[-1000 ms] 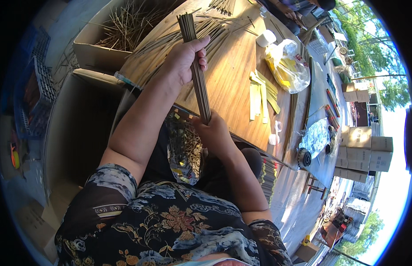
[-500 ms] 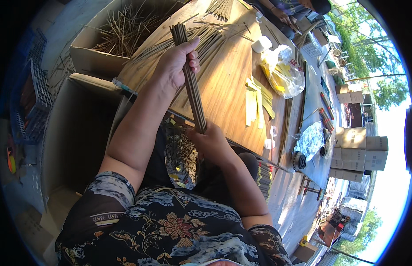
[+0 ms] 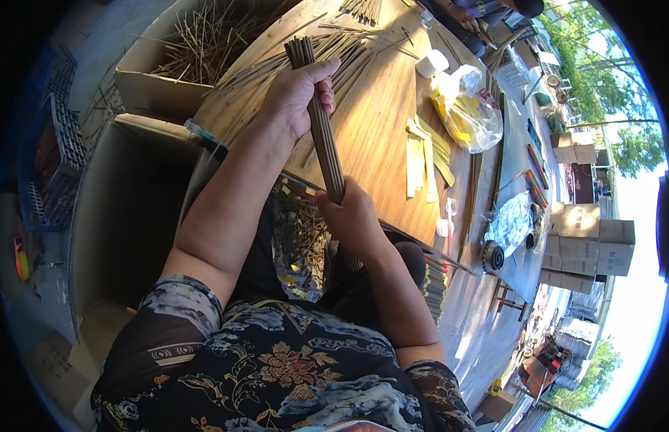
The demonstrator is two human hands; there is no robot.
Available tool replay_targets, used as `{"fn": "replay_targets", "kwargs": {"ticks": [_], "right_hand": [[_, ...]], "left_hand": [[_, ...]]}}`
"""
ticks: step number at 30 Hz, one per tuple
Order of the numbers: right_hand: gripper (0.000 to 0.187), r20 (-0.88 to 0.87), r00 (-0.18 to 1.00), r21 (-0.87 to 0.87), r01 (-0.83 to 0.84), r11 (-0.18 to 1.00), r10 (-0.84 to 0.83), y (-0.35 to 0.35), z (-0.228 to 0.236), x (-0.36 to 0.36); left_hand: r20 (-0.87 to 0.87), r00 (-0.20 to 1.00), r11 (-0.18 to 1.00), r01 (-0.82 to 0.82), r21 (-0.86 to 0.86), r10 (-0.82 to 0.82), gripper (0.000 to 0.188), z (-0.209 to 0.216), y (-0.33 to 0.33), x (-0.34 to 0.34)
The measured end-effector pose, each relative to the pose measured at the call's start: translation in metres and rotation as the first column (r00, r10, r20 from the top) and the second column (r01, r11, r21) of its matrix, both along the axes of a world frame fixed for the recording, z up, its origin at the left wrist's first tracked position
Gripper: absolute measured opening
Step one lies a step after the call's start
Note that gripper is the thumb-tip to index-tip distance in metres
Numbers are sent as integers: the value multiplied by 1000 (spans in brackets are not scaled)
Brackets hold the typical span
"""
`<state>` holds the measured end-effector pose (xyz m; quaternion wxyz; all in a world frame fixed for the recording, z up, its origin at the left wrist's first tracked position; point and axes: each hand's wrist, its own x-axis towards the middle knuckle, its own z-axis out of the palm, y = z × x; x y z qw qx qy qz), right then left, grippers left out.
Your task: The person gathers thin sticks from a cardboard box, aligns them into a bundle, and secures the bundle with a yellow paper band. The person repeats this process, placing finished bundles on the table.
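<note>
A bundle of thin brown sticks [image 3: 322,137] slants between my two hands, above the edge of the wooden table [image 3: 370,129]. Near its upper end my left hand [image 3: 300,93] is wrapped round it, and the stick ends poke out beyond the thumb. My right hand [image 3: 350,216] is closed about the lower end and hides the tips there. Behind my left hand, more loose sticks [image 3: 349,54] lie spread on the table. Several yellow paper strips [image 3: 426,158] rest to the right of the bundle.
A carton of tangled sticks [image 3: 165,92] stands at the far left, with an open cardboard box [image 3: 125,216] nearer. On the table are a clear bag of yellow strips [image 3: 467,108] and a white roll [image 3: 431,63]. Another person [image 3: 485,18] sits at the far side. Stacked cartons [image 3: 579,252] stand right.
Both hands have shifted slightly right with the bundle, the right one also a little upward. Each keeps its hold. The view has turned slightly.
</note>
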<state>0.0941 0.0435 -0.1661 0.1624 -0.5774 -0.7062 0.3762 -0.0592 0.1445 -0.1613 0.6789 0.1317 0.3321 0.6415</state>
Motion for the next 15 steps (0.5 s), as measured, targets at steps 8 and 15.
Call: {"fn": "replay_targets", "kwargs": {"ticks": [8, 15], "right_hand": [[16, -207, 974, -292, 25, 956, -89, -8, 19, -5], [17, -582, 789, -654, -310, 690, -198, -18, 42, 16]], "left_hand": [[73, 997, 999, -8, 52, 4, 23, 5, 1, -8], [346, 891, 894, 130, 429, -296, 21, 9, -9, -16]]}}
